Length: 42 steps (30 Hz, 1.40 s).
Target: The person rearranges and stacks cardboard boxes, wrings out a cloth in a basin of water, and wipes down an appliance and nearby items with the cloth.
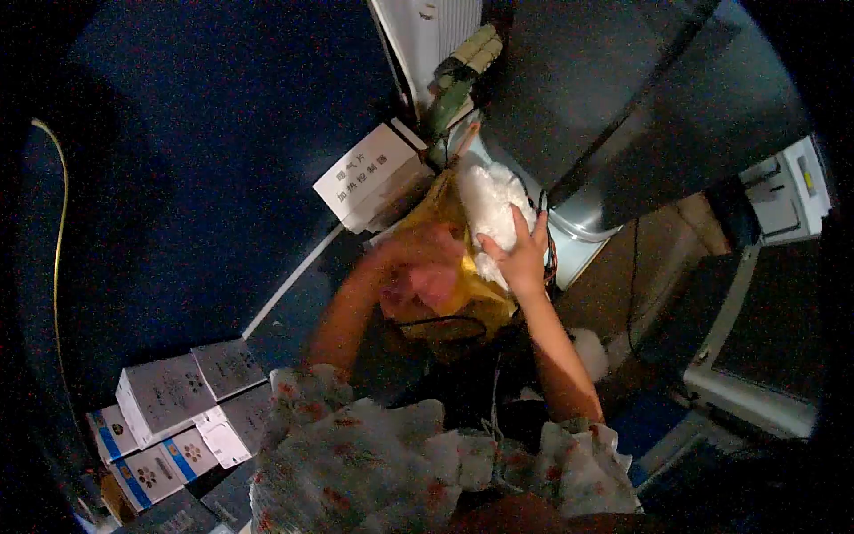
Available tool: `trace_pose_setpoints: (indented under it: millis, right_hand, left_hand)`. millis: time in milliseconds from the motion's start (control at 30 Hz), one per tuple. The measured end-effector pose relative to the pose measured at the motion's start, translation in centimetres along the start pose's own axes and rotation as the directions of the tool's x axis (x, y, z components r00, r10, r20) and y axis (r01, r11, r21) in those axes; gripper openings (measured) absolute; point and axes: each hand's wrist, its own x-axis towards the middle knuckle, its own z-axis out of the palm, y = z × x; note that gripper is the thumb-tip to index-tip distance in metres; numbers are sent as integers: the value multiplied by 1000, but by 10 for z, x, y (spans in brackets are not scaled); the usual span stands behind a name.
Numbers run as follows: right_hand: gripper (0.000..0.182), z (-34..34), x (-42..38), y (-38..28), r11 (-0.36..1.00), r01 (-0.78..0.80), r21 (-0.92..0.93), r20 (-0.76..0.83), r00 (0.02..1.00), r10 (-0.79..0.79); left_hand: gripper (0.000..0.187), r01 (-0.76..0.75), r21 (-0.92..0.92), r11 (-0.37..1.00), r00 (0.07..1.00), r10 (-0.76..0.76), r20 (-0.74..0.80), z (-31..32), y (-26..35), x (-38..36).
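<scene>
My right hand (523, 258) is laid over a crumpled white bundle (495, 198), thumb and fingers apart around its near side; it looks like bunched plastic or soft wadding. Below and to the left is a yellow bag (487, 311) with its mouth spread. Over the bag, my left hand (405, 254) is smeared by motion, and its fingers cannot be made out. Something pink (427, 283), perhaps cloth or plastic, lies under or in that hand. A dark loop (449, 322) crosses the front of the bag.
A white box with printed characters (365, 173) stands against the blue wall. Behind are a green, pale-topped object (458, 84) and a white ribbed panel (440, 27). A large grey cylinder (605, 107) rises at right; stacked boxes (169, 400) sit lower left. Thin cables run beside the bundle.
</scene>
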Motion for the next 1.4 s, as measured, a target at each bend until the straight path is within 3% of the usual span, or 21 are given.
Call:
trace_pose_setpoints:
  millis: [33, 100, 133, 267, 367, 467, 533, 567, 633, 700, 733, 800, 867, 933, 1000, 1033, 1133, 1167, 1267, 1333, 1400]
  right_hand:
    - [73, -5, 1, 1, 1000, -3, 1, -2, 1000, 3]
    - [72, -2, 2, 18, 1000, -9, -25, 11, 1000, 9]
    - [72, 2, 2, 22, 999, 4, -41, 4, 1000, -4]
    - [72, 4, -3, 16, 995, 42, -85, 9, 999, -41]
    - [72, 1, -2, 17, 998, 31, -48, 11, 999, -31]
    - [73, -5, -3, 35, 995, 85, 43, -4, 996, -85]
    - [76, -14, -8, 42, 988, 72, 136, -25, 997, -69]
    - [64, -34, -15, 31, 973, 84, 214, 20, 996, -90]
    - [66, -82, -29, 19, 873, -139, 467, 286, 958, -1]
    - [69, -88, -48, 43, 701, -386, 600, 365, 911, 189]
    - [67, -90, -52, 48, 809, -321, 493, 297, 936, 191]
    - [61, -91, -54, 37, 739, -318, 594, 311, 938, 153]
    - [70, -88, -59, 43, 795, -267, 545, 277, 952, 130]
    - [71, -88, -67, 37, 813, -232, 534, 260, 960, 103]
    - [68, -85, -72, 42, 843, -188, 504, 204, 974, 96]
    - [68, -85, -73, 49, 865, -184, 466, 186, 977, 108]
    - [72, -92, -72, 65, 967, -107, 230, 160, 985, 71]
    - [75, -95, -71, 61, 990, -59, 126, 122, 992, 43]
    - [82, -108, -64, 26, 995, 44, -93, 59, 998, -38]
    - [77, -115, -57, 9, 967, 188, -173, 52, 982, -182]
    - [64, -117, -44, 23, 983, 61, 176, 161, 983, -90]
  left_hand:
    - [40, -44, -216, 975, 995, 63, 81, -19, -18, 2]
    - [38, 110, -663, 740, 979, -197, -57, -45, -41, 4]
    - [38, 143, -656, 741, 960, -265, -90, -57, -50, 4]
    - [36, 209, -95, 973, 973, -216, -80, -61, -70, 22]
    - [34, 55, 139, 989, 998, -51, -39, -54, -64, 40]
    - [33, -216, 264, 940, 974, 227, -10, -44, -59, 49]
    - [32, -452, 355, 818, 877, 480, 10, -35, -49, 53]
    - [31, -559, 405, 724, 798, 603, 24, -30, -40, 54]
    - [30, -712, 501, 491, 591, 805, 50, -19, -22, 57]
    - [30, -725, 521, 451, 528, 849, 0, 3, 3, 53]
    - [29, -718, 505, 479, 535, 844, -40, 13, 16, 49]
    - [30, -653, 361, 666, 654, 736, -173, 20, 47, 34]
    - [30, -366, 226, 903, 861, 421, -287, 36, 68, 23]
    - [30, -16, 40, 999, 941, 28, -336, 58, 85, 12]
    - [33, 45, 120, 992, 937, 0, -349, 78, 90, 8]
    - [37, -73, 295, 953, 925, 175, -337, 89, 84, 12]
    - [59, -57, 412, 910, 890, 233, -393, 125, 83, 38]
    - [63, -98, 356, 929, 900, 235, -367, 145, 58, 53]
    - [66, 22, 160, 987, 910, 46, -411, 104, 128, 3]
    - [69, -1, 289, 957, 883, 136, -449, 130, 117, 11]
    - [73, 4, 382, 924, 870, 185, -456, 149, 111, 20]
